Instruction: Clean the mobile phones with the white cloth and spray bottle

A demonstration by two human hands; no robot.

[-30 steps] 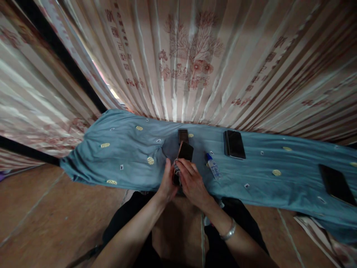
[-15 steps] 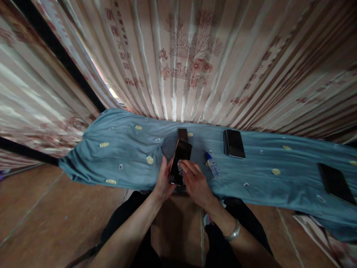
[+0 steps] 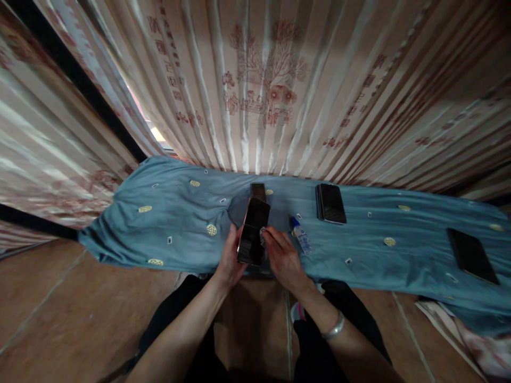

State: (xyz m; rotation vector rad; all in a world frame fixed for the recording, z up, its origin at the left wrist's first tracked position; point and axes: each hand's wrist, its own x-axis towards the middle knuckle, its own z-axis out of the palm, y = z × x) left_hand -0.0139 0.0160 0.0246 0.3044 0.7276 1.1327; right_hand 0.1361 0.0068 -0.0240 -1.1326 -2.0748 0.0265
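Note:
My left hand (image 3: 231, 258) grips a dark smartphone (image 3: 254, 223) by its left side, its glossy black face turned up toward me. A small whitish wad of cloth or tissue (image 3: 263, 234) is pinched in the fingers of my right hand (image 3: 284, 259), at the phone's right edge. Most of the wad is hidden by those fingers. Just right of my right hand, a small clear bottle with a blue cap (image 3: 302, 238) lies on the blue cloth (image 3: 191, 223). Beyond the phone's top end is a small dark rectangular thing (image 3: 257, 190), blurred.
A stack of dark phones (image 3: 332, 204) lies right of the bottle, and another dark flat device (image 3: 473, 255) lies farther right. Behind the cloth-covered surface hangs a patterned curtain (image 3: 263, 69). A dark pole (image 3: 80, 80) slants at the left. Brown floor (image 3: 43, 303) shows below.
My right hand has slid the wad from the middle of the phone's face to its right edge. My left hand keeps its hold. The view has shifted slightly.

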